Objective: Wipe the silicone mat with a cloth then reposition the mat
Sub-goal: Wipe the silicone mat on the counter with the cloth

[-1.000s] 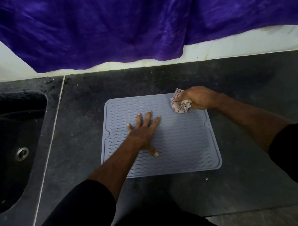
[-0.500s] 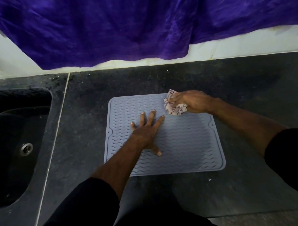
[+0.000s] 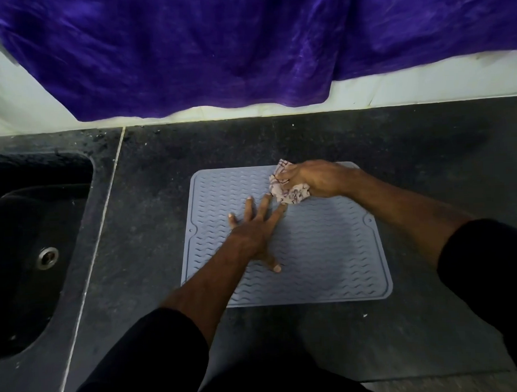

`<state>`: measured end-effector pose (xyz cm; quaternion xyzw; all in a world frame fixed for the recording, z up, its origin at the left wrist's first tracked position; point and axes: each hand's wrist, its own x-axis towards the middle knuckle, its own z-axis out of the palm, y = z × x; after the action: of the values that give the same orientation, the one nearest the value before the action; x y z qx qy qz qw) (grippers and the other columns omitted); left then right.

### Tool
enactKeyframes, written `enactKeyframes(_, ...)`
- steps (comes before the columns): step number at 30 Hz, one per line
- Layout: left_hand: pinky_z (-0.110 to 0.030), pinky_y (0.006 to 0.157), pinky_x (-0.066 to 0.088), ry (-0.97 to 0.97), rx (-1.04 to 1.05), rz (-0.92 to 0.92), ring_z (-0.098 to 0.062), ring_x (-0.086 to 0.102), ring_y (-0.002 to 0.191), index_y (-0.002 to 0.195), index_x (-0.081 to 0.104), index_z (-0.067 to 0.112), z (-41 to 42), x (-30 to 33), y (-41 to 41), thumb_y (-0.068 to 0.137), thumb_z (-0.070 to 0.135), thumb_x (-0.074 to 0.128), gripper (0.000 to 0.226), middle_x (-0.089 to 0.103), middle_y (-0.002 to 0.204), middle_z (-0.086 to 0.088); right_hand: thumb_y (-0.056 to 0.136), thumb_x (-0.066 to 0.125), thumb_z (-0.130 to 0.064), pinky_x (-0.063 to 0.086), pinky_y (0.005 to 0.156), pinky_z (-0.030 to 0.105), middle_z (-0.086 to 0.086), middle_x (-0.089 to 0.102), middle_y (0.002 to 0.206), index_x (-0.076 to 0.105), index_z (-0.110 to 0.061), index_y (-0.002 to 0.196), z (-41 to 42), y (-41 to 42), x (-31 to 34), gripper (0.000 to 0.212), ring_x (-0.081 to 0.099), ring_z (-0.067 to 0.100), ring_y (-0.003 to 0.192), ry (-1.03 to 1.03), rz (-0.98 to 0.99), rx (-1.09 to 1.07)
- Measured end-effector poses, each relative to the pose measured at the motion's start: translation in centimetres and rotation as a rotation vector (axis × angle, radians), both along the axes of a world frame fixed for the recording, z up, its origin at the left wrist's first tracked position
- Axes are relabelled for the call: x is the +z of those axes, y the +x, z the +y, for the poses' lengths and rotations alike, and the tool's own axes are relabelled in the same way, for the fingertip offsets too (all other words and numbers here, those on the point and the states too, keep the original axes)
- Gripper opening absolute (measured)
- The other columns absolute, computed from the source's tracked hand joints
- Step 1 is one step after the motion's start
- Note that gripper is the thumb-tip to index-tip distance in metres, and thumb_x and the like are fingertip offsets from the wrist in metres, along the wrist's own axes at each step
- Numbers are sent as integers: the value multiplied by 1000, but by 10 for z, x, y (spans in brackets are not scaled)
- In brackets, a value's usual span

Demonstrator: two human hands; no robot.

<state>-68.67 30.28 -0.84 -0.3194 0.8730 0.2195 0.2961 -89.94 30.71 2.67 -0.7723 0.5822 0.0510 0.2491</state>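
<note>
pressing mat, left hand flat; right hand gripping cloth

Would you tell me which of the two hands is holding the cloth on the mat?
The right hand grips the crumpled cloth near the mat's far edge; the left hand lies flat, fingers spread.

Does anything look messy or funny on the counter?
Nothing much. The grey mat lies flat and unripped on the dark counter. A few pale specks dot the counter, one near the mat's front right corner. The cloth is bunched up, gripped by the right hand.
</note>
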Motion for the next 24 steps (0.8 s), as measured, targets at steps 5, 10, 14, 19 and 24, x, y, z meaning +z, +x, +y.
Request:
enactKeyframes(5,-74,106,-1,8,3,24,-38,-32,138,147,-22,37,-1,-1,1,57,50,86,141,-39,151,-1,91,61,-24,48,98,41,5,64,126,61,-22,127,8,-25,7,36,59,25,117,36,144,-38)
enactKeyframes(10,-74,106,-1,-2,6,22,-38,-31,138,147,-23,36,1,1,1,58,49,85,141,-38,151,-2,88,62,-25,55,78,40,4,71,82,70,-14,83,-16,-27,28,14,68,20,77,19,94,-88)
enactKeyframes(14,-74,106,0,-4,8,13,-38,-30,138,147,-22,37,-1,0,1,57,49,86,141,-35,153,-3,86,65,-17,48,97,40,3,68,122,66,-21,120,-27,10,21,34,63,19,111,-86,-25,-35)
enactKeyframes(19,-74,106,-2,-8,2,3,-37,-31,138,147,-22,36,-1,-3,1,58,50,85,140,-33,154,-3,94,56,-27,35,111,39,-1,46,147,51,-24,137,-10,13,3,43,40,19,137,-23,28,29)
enactKeyframes(24,-70,108,-4,-14,11,69,-35,-32,138,147,-22,36,-1,-8,7,57,53,84,140,-38,151,-1,93,58,-33,48,98,43,4,64,128,60,-28,125,-5,-14,12,33,59,24,115,53,134,-80)
